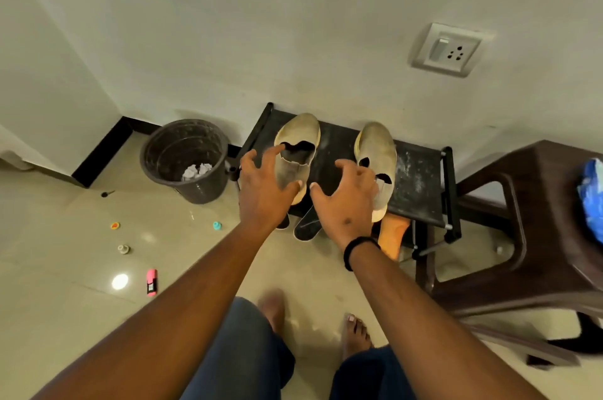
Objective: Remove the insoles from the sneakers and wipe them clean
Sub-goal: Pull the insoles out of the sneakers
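Beside the rack, a bin holds crumpled paper; both hands hover spread over sneakers.

Black rack top: two sneakers, apart.

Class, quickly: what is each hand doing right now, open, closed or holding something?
Left hand: open, fingers spread over the left sneaker, holding nothing.
Right hand: open, fingers spread by the right sneaker, holding nothing.
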The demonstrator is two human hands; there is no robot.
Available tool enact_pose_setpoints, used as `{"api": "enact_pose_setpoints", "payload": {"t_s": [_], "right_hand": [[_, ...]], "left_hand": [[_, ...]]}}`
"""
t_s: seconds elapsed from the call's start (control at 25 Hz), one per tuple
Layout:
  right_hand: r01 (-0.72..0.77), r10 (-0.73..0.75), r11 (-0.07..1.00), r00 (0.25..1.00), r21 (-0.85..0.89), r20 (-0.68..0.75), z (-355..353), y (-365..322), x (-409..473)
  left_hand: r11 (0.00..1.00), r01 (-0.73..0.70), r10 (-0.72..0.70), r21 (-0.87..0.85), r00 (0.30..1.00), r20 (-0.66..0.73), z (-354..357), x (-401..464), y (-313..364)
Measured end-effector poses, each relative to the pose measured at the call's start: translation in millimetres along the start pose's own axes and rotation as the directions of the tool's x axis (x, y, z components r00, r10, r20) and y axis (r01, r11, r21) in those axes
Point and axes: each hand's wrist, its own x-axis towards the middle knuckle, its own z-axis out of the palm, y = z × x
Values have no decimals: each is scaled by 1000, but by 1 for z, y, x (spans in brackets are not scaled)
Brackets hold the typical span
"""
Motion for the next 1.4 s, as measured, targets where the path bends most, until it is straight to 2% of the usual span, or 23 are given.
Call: {"api": "enact_pose_setpoints", "payload": {"t_s": [0.08,0.16,0.28,0.4,0.48,0.64,0.76,0.84,0.92,1.0,1.08,1.2,1.28,1.4], "right_hand": [[-124,113,985,990,-124,-89,9,13,8],[-208,187,949,976,-236,-109,11,42,12],[-188,183,932,982,-310,-44,17,79,17],[-209,205,936,978,-282,-44,31,77,33],[-215,205,932,977,-293,-63,34,72,43],[-195,180,944,980,-268,-81,20,72,49],[-67,32,967,990,-248,-141,12,48,36],[91,-133,969,976,-228,-172,15,26,16],[286,-317,940,934,-186,-164,24,1,-7],[446,-460,884,882,-141,-96,44,-24,-29],[552,-554,829,833,-93,12,78,-42,-51],[635,-615,773,749,0,248,143,-50,-81],[671,-633,739,657,66,410,188,-45,-94],[736,-635,661,446,145,631,253,-35,-112]], "left_hand": [[998,-32,28,46,997,76,12,13,2],[992,-56,36,114,985,169,24,26,2],[969,-77,22,235,973,231,41,39,-8],[929,-78,17,362,986,168,52,46,-19],[917,-93,50,388,992,120,50,48,-21],[962,-81,85,262,996,-3,23,30,-33],[969,-128,161,210,976,-148,-17,-3,-59],[973,-152,191,171,951,-242,-46,-26,-84],[987,-113,145,116,934,-326,-70,-50,-113],[998,6,20,67,929,-371,-83,-74,-147],[992,112,-81,60,922,-379,-83,-100,-182],[963,268,-238,26,894,-381,-73,-139,-234],[924,383,-357,-3,858,-370,-67,-166,-271],[826,564,-530,-16,765,-367,-52,-212,-319]]}}
